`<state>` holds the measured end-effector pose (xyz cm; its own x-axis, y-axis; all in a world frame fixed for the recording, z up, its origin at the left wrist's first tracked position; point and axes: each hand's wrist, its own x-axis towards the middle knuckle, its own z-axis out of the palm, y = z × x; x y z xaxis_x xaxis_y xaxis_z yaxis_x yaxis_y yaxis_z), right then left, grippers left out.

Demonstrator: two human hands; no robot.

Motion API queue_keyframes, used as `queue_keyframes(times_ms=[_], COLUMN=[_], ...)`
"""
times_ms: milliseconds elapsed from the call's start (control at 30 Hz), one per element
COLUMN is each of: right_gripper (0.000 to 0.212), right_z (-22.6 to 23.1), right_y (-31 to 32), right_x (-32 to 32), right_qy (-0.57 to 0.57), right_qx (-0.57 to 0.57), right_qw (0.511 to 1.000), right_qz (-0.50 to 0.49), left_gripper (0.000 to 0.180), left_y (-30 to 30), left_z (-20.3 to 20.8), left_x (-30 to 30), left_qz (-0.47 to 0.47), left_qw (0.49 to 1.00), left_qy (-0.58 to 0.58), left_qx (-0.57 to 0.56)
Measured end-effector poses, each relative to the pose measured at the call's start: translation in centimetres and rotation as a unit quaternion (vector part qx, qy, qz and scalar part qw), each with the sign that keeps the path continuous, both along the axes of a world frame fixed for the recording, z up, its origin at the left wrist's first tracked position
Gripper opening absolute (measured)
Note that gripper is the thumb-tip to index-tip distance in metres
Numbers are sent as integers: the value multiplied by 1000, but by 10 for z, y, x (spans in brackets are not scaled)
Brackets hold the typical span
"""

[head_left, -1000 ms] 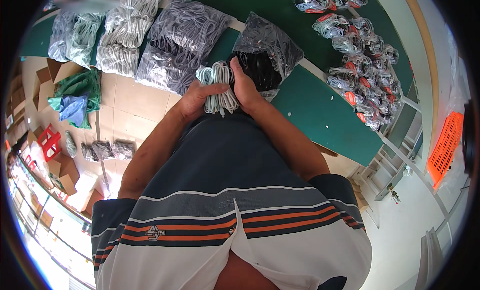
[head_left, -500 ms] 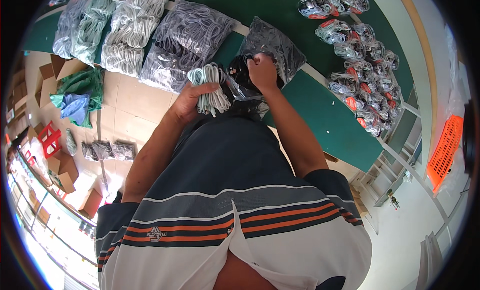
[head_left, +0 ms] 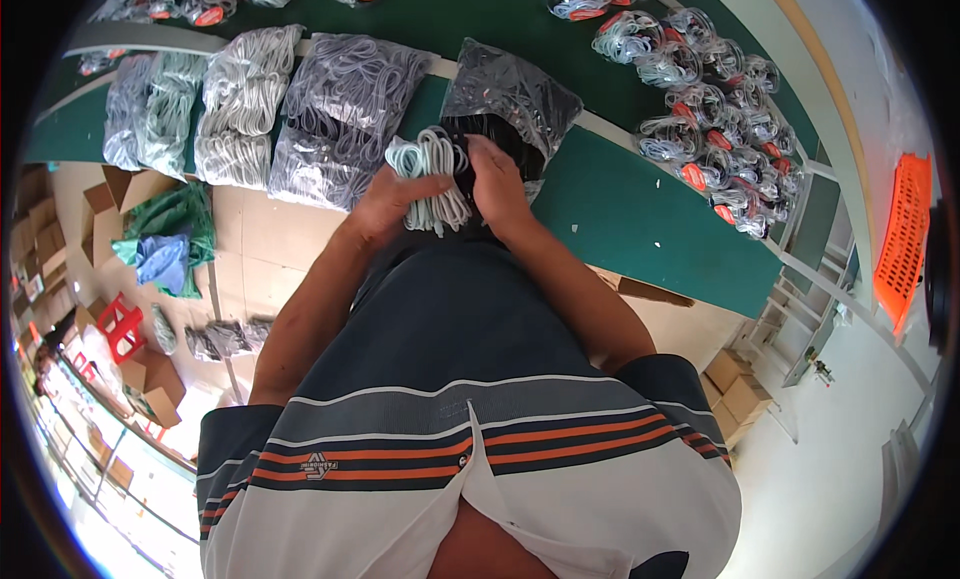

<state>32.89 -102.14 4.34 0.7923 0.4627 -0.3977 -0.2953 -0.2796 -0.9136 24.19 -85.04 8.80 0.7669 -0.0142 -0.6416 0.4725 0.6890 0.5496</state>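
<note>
The bundle of pale cables [head_left: 432, 177] is in front of my belly, at the near edge of the green surface [head_left: 640, 219], and it does not lie on anything: I hold it in the air. It looks like many thin cords, white with a light blue-green tone, folded into loops of the same length and pressed together side by side. My left hand [head_left: 385, 201] is closed around the lower half of the bundle from the left. My right hand [head_left: 497, 184] has curled fingers against the right side of the bundle, at the mouth of the clear bag with dark cables [head_left: 510, 104] (whether these fingers pinch the bag or only the cords, I cannot tell).

I judge that the step in hand is gathering and straightening the bundle beside the open bag. The next move, I think, calls for a firm grip of the left hand so the loops do not slide apart, and for the right hand to work carefully at the bag mouth.

Further to the left, bags of white and grey cables [head_left: 300, 109] hang over the edge of the surface. To the right lie many small packed coils with red tags [head_left: 715, 119].
</note>
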Motion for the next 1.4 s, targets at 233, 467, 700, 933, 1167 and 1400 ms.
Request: queue_keyframes(times_ms=[233,467,700,933,1167,1400], right_gripper=[65,64,34,56,41,49], right_z=[37,32,64,68,76,80], right_y=[-20,-48,-58,-91,-104,-141], right_x=[-16,28,79,77,46,26], right_qy=[-9,156,244,194,144,159], right_qx=[58,219,359,397,365,328], right_qw=[998,962,887,863,873,874], right_qz=[21,-52,-157,-246,-288,-323], left_gripper=[68,97,93,49,33,40], left_y=[-28,-65,-22,57,306,185], left_z=[-49,11,70,-14,-169,-49], left_x=[-2,50,147,320,484,381], left_qz=[-94,-258,-400,-307,-382,-278], left_qw=[940,729,815,802,664,348], left_qy=[-136,-172,-212,-166,-50,-141], left_qx=[299,610,363,486,641,884])
